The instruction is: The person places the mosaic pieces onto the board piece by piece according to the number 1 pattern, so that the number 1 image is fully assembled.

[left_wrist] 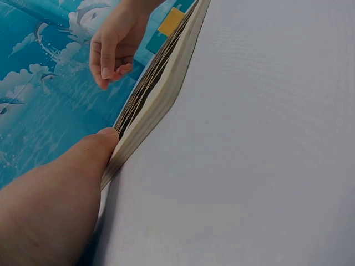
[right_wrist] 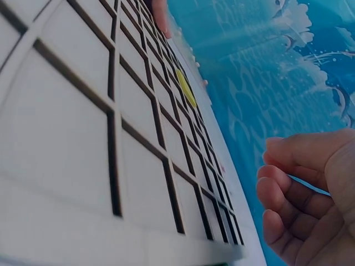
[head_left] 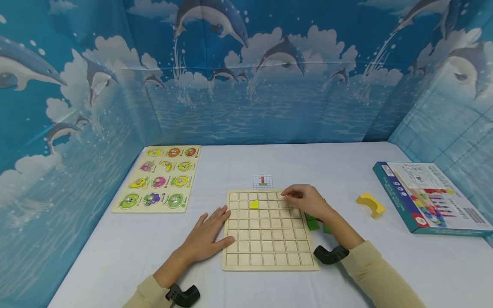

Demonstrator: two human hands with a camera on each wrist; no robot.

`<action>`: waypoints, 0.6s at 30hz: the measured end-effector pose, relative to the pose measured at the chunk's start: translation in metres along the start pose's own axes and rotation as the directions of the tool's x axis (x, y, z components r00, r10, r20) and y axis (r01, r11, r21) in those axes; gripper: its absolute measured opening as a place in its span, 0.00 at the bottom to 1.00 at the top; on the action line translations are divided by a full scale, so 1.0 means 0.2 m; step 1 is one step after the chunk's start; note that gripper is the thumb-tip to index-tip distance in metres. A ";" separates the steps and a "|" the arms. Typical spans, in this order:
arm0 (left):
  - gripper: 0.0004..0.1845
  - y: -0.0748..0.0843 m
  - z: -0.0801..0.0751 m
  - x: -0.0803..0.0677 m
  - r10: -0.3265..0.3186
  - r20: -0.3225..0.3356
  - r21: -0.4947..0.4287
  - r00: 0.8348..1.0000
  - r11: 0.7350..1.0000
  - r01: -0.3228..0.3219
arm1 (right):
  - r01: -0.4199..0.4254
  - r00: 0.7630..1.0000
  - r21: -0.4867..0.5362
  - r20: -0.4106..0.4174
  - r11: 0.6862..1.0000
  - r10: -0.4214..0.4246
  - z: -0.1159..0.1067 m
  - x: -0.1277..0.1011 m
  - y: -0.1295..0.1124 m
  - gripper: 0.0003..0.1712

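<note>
A pale wooden grid board point(head_left: 270, 259) lies on the white table. One small yellow piece point(head_left: 254, 204) with a slanted side sits in its upper rows, also visible in the right wrist view. My left hand point(head_left: 209, 237) rests along the board's left edge, fingers extended, thumb point(left_wrist: 102, 147) touching the rim. Above the board's upper right corner hovers my right hand point(head_left: 308, 201), fingers loosely bent; in the right wrist view no piece shows between its fingers point(right_wrist: 277, 191). Green pieces point(head_left: 313, 223) lie beside the board's right edge, partly hidden by the right hand and forearm.
Behind the board lies a small gridded pattern card point(head_left: 263, 181). A fruit picture board point(head_left: 155, 179) is at the far left. To the right are a yellow arch block point(head_left: 371, 204) and a flat printed box point(head_left: 435, 196). A dolphin-print curtain point(head_left: 246, 107) encloses the table.
</note>
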State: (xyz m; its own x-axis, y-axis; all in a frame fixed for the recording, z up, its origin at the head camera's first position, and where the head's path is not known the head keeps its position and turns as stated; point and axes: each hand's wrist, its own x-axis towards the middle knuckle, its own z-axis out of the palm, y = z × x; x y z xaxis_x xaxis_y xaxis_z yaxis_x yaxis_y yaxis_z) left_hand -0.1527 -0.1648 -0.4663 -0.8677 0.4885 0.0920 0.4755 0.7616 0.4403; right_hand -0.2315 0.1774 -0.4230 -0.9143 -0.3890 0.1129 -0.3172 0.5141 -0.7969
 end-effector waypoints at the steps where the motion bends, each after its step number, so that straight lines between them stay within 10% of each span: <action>1: 0.43 0.00 0.00 0.00 0.000 0.000 -0.002 1.000 1.000 0.000 | -0.006 1.000 -0.001 -0.007 1.000 0.006 -0.01 0.00 0.00 0.13; 18: 0.43 -0.01 0.00 0.00 0.010 0.000 -0.003 1.000 1.000 -0.010 | -0.177 0.981 -0.059 -0.090 0.982 0.171 -0.18 -0.09 0.13 0.16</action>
State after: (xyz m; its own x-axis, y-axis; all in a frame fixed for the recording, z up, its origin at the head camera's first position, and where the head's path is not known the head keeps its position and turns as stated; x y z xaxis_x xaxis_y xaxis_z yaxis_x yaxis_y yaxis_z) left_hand -0.1544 -0.1658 -0.4671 -0.8630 0.4959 0.0962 0.4833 0.7553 0.4425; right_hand -0.2313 0.2246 -0.4244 -0.9741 -0.2246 0.0276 -0.1645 0.6191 -0.7679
